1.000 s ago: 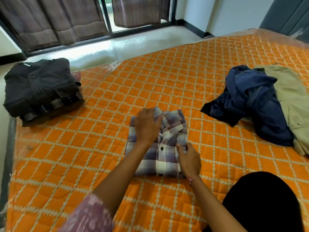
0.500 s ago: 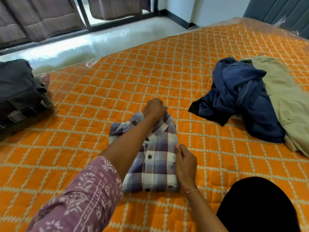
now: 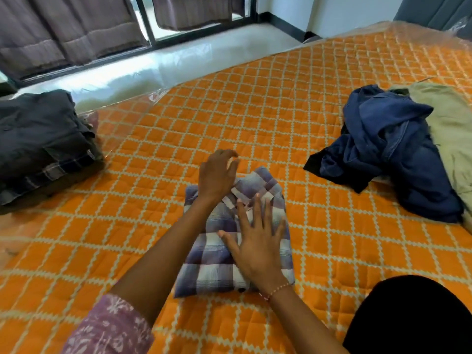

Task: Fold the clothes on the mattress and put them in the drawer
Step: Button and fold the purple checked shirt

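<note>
Folded plaid shirt [image 3: 229, 241] on the orange mattress [image 3: 319, 154], landmark at centre. Right hand [image 3: 258, 245] lies flat on the shirt, fingers straight and spread, grip holding nothing. Left hand [image 3: 217, 175] at the shirt's far collar edge, fingers loosely curled, grip empty. Left of the shirt: folded dark stack [image 3: 43, 144]. Right: blue garment [image 3: 390, 152], khaki garment [image 3: 452, 139].

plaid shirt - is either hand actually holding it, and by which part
Neither grips it. The right hand lies flat on the plaid shirt; the left hand hovers at its collar end, fingers loose.
</note>
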Demonstrator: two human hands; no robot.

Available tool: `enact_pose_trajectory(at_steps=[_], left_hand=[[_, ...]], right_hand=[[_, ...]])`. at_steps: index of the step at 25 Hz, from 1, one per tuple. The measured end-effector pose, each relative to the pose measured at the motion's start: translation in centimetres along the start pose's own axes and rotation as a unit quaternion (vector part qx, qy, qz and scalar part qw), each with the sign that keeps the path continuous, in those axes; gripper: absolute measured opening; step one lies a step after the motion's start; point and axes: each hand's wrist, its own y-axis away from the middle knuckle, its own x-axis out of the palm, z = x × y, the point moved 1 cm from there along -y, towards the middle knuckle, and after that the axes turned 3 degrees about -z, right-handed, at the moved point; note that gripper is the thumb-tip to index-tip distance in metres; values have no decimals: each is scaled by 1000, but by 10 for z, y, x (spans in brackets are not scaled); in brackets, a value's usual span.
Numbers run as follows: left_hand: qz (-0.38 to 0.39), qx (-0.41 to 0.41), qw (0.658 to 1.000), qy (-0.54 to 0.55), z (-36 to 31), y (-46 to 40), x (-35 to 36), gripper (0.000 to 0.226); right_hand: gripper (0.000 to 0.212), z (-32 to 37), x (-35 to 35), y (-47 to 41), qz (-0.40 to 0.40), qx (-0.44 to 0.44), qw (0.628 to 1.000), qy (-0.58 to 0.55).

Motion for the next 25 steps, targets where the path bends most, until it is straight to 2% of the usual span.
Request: enact_pose_trajectory(at_steps=[1,3,5,7,9,10,11,12,13,14,16,18,20,23,25], left_hand=[[13,-27,999,11,20,11,-12,41],[107,-62,992,-11,60,29,-30,62],[196,-83,977,25,84,40,-39,48],[195,-110,973,54,94,39,-36,29],[207,-115,971,-30,93,32,-25,30],[221,-129,963,-84,90,30,-19,32],[215,-152,960,-99,85,28,-14,34],[195,-179,962,-66,80,29,-11,37],[157,-208,965,11,77,33,-12,42],[100,-236,961,103,77,41,-13,49],[-7,-302,923,239,76,66,-16,61],[-23,-362,887,286,75,93,-18,63],[19,-394,861,322,71,110,-25,56],[116,-423,812,385,69,125,-40,47],[140,-440,782,418,63,139,-41,42]], right_hand=[[94,3,7,-6,40,-6,999,8],[102,1,17,-14,87,0,996,26],[98,-4,20,-15,85,7,996,29],[94,-3,23,-13,95,4,995,22],[90,0,26,-14,73,-27,996,38],[84,-1,24,-18,20,-44,997,53],[76,-6,18,-25,-43,-43,997,54],[70,-15,8,-31,-103,-15,994,43],[66,-26,-4,-35,-130,29,991,24],[65,-40,-13,-36,-128,80,989,-4],[63,-63,-23,-28,-43,164,983,-66],[55,-73,-22,-16,10,212,968,-136],[39,-71,-21,-12,49,271,922,-271],[33,-69,-27,-13,149,344,785,-493],[34,-69,-35,-7,183,328,744,-553]])
